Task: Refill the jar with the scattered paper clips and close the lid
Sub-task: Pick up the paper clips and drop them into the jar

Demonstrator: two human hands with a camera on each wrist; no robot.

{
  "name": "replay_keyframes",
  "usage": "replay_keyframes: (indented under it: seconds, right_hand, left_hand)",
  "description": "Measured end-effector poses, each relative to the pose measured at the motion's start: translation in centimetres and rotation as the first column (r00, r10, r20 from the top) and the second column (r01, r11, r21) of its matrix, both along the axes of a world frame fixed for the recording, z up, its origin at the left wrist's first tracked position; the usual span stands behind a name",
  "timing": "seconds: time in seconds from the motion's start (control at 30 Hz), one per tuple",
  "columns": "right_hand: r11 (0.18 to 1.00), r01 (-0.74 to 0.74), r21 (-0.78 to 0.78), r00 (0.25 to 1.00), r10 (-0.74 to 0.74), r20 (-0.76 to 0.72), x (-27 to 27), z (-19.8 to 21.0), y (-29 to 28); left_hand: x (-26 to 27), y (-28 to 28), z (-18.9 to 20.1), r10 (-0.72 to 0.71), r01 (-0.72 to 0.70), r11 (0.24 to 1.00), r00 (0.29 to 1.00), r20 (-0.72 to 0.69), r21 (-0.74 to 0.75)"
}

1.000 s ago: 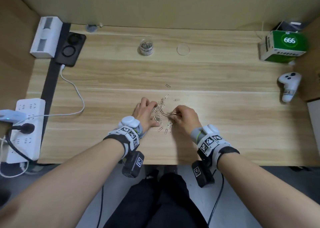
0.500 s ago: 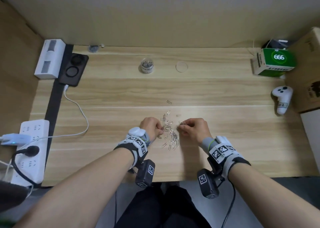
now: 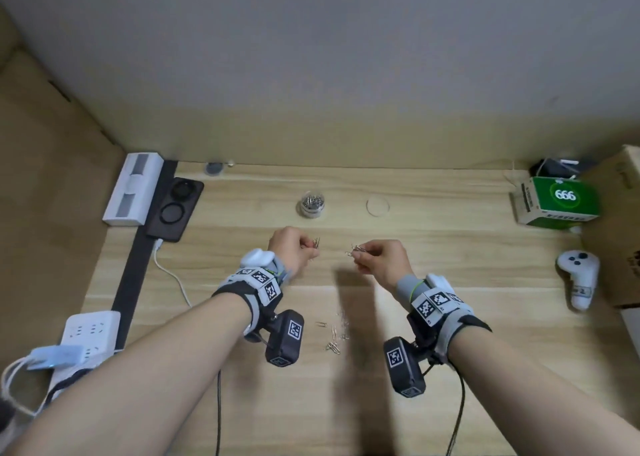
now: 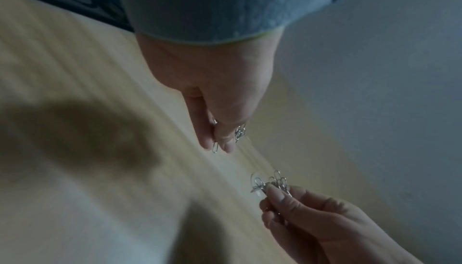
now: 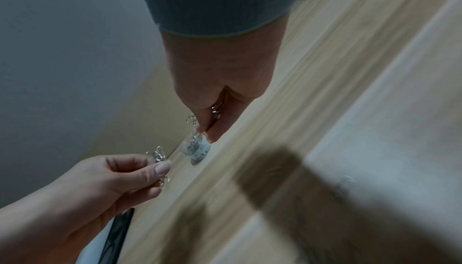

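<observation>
two hands are in view: one left hand (image 3: pixel 293 252) and one right hand (image 3: pixel 381 263), each pinching a small bunch of paper clips too tangled to count. one open jar (image 3: pixel 311 205) stands at upper centre, one clear lid (image 3: pixel 378 206) lies to its right. roughly eight loose clips (image 3: pixel 335 331) lie at lower centre. one green box (image 3: pixel 557 202), one white controller (image 3: pixel 579 278), two power strips (image 3: pixel 90 332).

Bare forearms end in grey ribbed cuffs under grey-and-black wrist straps (image 3: pixel 258 284) bearing white panels of black square codes. A black camera block (image 3: pixel 284 338) with its own code hangs under each wrist, trailing a dark cable toward 6 o'clock.
</observation>
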State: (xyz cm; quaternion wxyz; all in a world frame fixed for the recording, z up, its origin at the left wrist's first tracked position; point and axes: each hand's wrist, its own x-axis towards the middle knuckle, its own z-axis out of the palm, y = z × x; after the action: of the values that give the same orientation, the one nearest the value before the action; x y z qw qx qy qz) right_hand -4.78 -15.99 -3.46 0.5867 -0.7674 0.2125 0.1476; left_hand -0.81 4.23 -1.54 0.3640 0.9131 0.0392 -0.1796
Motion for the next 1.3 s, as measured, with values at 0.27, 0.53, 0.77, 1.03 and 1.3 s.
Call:
replay_keyframes:
  seconds: [0.27,0.53,0.77,1.03,1.3]
  right_hand:
    - [0.991,0.016,0.136,0.999,-0.02,0.031,9.2,-0.2,0.6]
    - [0.993,0.003,0.12,1.0,-0.002,-0.005,12.1,-3.1,-0.6]
    - [0.997,-0.027,0.078,1.0,0.028,-0.013,14.8,-3.4,2.1]
    - [0.898,-0.257,-0.358,0.963,0.268,-0.021,17.1,-2.7,6.1]
    - [0.933,-0.221,-0.285,0.965,0.252,0.075,16.2,-2.0,6.8]
  left_hand:
    - [10.4,-1.3,-0.6,0.066,-0.066,0.998,0.997,0.035,-0.001]
    - [13.5,-1.5,-4.2,-0.042,0.042,0.996,0.999,-0.009,0.074]
    - [12.7,0.7,-4.2,0.045,-0.036,0.997,0.991,0.129,-0.072]
    - [9.8,6.5,-4.1,0.118,-0.113,0.99,0.991,0.062,-0.081]
    - [7.2,7.0,-3.7,0.112,-0.107,0.986,0.993,0.033,-0.131]
